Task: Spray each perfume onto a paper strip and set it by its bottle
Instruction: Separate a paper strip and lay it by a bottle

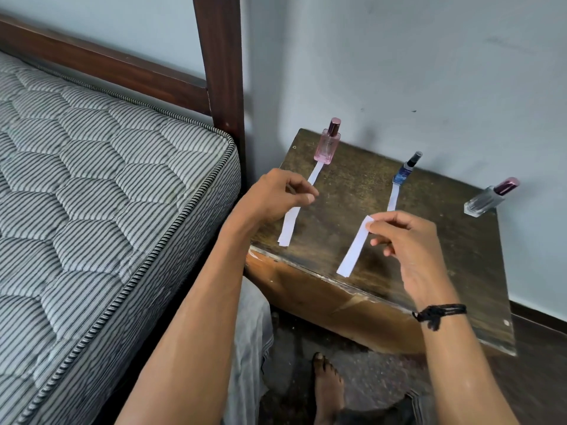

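Head view, from the left: a striped mattress (107, 179) and dark bed post (221, 62) border a worn wooden table (352, 289) set against the wall. On the table's left, a pink bottle (327, 145) stands with a first strip (288, 225) running from its base toward the near edge. The left hand (276, 194) sits over the middle of that strip with its fingers curled. It may be pinching the paper, but I cannot tell from this angle. Further right, a blue bottle (405, 171) has a second strip (392, 197) lying in front of it. The right hand (411, 243) pinches the top end of a third strip (356, 246) between thumb and forefinger, and the loose end hangs low over the table's front. At far right, a clear bottle (487, 197) with a purple cap has no strip beside it, so the third strip probably belongs there. The main risk is a mix-up, since the third strip is near the blue bottle's paper and could be confused with it if set down here. A light one-end pinch could also let it slip, and reaching right could brush the second strip out of line.
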The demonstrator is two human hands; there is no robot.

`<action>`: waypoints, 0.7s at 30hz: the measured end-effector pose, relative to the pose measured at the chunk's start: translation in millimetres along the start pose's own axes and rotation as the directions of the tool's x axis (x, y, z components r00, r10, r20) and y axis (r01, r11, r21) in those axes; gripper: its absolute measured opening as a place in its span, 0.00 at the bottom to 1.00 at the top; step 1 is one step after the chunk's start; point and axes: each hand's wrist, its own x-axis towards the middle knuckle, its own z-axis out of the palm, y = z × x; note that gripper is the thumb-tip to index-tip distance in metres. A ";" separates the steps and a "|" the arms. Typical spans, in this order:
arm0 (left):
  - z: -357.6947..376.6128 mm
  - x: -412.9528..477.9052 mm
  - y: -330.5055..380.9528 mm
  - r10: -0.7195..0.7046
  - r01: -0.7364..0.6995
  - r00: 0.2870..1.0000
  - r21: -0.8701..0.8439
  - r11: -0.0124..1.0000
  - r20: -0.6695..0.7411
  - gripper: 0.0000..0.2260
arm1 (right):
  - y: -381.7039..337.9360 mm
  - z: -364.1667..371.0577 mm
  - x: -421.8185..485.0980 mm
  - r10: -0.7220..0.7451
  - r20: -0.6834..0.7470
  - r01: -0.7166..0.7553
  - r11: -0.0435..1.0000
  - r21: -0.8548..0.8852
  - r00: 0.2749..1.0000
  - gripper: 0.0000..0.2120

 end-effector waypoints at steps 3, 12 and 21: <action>18.1 -3.9 23.3 0.054 -0.055 0.996 0.003 0.998 0.075 0.03 | 4.6 -17.6 1.2 0.009 -0.007 -0.009 1.000 -0.027 1.000 0.08; 72.1 -1.0 43.2 0.144 -0.160 0.981 0.126 0.979 0.129 0.04 | 25.2 -41.5 13.3 0.076 -0.039 -0.080 0.991 -0.105 0.996 0.06; 99.9 19.5 44.0 0.168 -0.207 0.970 0.238 0.949 0.175 0.07 | 35.3 -39.8 27.7 0.066 -0.072 -0.078 0.980 -0.181 0.995 0.07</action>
